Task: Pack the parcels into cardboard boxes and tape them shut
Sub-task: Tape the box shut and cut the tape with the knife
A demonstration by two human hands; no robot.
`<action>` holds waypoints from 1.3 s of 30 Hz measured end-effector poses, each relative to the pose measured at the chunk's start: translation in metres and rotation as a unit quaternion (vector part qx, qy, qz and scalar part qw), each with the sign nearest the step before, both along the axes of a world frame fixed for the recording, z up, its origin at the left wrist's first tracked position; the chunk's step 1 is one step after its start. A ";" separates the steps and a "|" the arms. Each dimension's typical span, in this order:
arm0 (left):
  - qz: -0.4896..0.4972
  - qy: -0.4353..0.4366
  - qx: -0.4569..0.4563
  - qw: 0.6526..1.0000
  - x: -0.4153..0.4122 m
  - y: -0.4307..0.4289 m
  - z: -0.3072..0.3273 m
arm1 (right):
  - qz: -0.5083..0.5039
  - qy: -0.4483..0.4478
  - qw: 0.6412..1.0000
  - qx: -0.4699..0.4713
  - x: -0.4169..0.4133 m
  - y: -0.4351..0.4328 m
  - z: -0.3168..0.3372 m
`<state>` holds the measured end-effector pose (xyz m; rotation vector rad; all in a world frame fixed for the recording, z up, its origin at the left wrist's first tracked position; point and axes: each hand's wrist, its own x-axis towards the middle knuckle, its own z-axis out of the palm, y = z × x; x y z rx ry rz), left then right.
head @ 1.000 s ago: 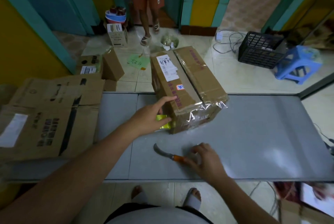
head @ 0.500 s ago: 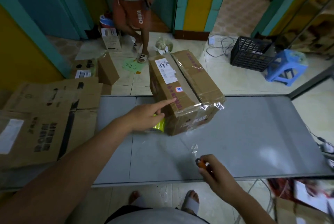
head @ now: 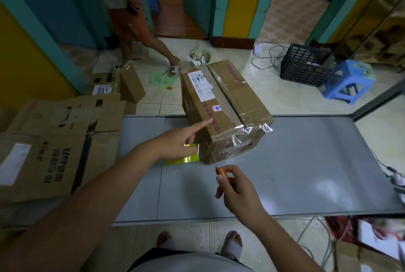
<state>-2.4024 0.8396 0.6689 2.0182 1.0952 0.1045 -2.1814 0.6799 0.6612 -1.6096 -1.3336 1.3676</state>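
**Taped cardboard box on a grey table, tape roll and knife in hand**

*Surface and room.* At far left, flattened cartons (head: pixel 54 140) stacked over the end of the grey table (head: pixel 317 162). Behind, teal and yellow wall panels. On the tiled floor beyond the table, from left: two small boxes (head: pixel 131 85), a green paper sheet (head: pixel 161 78), a standing person's legs (head: pixel 140 37), loose cables (head: pixel 269 56), a blue stool (head: pixel 348 81).

*Containers.* At centre, on the table's far edge, the cardboard box (head: pixel 223 105): closed, taped along the top seam, white label on top, clear film loose at the near right corner, contents hidden. At right on the floor, a black crate (head: pixel 306 65), contents not discernible.

*Hands.* The left hand (head: pixel 175 144): index finger straight, tip on the box's upper left edge, other fingers curled around a yellow-green tape roll (head: pixel 186 156) beside the box's near end. The right hand (head: pixel 236 192): clasped around the orange handle of a knife (head: pixel 221 172), thin blade edge-on, pointing toward the box's near corner.

*Change.* One second before, knife flat on the table. Half a second before, knife and right hand low by the table's near edge, now raised close to the box. Standing person farther left than before.
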 end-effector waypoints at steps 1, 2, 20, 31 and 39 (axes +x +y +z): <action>0.007 -0.007 -0.002 1.000 0.001 -0.001 0.000 | -0.003 0.006 1.000 -0.012 -0.001 0.003 0.000; 0.014 -0.014 -0.003 1.000 0.001 -0.002 -0.001 | -0.006 0.012 1.000 -0.022 -0.003 0.005 0.000; 0.067 0.060 0.120 0.989 0.013 -0.009 0.003 | -0.043 0.014 0.993 -0.105 -0.023 0.028 0.016; 0.034 0.146 0.210 0.966 0.014 -0.006 0.007 | -0.042 0.073 0.977 -0.197 -0.025 0.053 0.021; -0.011 0.197 0.229 0.953 0.015 -0.002 0.025 | 0.014 0.059 0.974 -0.220 -0.024 0.067 0.035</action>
